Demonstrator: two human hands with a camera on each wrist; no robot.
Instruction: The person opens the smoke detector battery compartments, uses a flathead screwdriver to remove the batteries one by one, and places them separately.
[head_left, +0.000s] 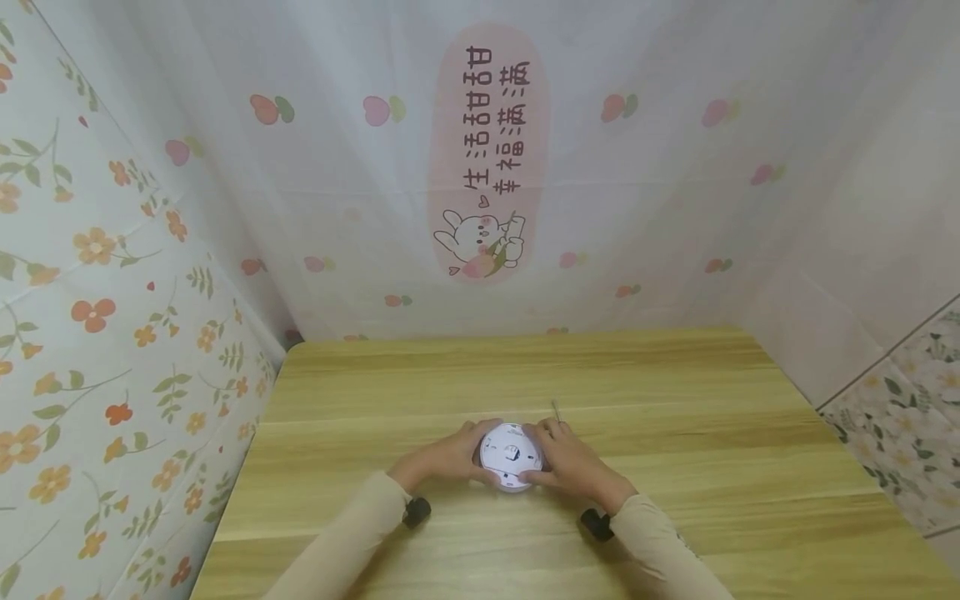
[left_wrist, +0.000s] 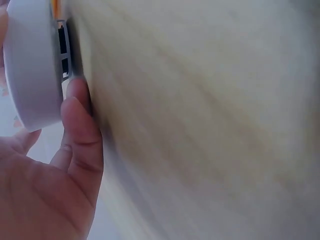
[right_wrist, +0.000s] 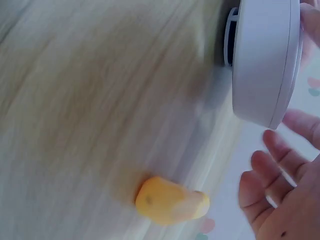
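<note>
Sleeves (head_left: 348, 529) up front, white disc (head_left: 501, 458) between two hands over the bench (head_left: 360, 383)

Gripping from both sides: with left hand (head_left: 450, 454), fingers and thumb round the rim; with right hand (head_left: 573, 462), thumb on the near edge and, by the right wrist view, several fingers spread just off the rim. Held low over the bench, printed face up, dark grille (left_wrist: 64, 50) facing down.

Likeliest to go wrong: a slip on the smooth rim, from too light a hold on the right side. Could then tip or drop onto the grille, perhaps cracking thin bars by loading so small a protrusion. Could also trap a left finger, seemingly tucked under the edge, by pressing down. Worth minding too: a metal rod (head_left: 556, 410) just beyond the right hand and an orange-yellow lump (right_wrist: 170, 202) on the bench near the right fingers, liable to roll if nudged by a knuckle.

Hidden from above: the grille, and the rod's near end, behind right fingers. Possibly one tool, rod and lump together; impossible to confirm. Cut off in both wrist views: part of the disc. Too small to read: the printed marks. Hard to judge: contact between grille and bench, in shadow. Equally unclear: an orange sliver (left_wrist: 55, 9) behind the disc in the left wrist view.
</note>
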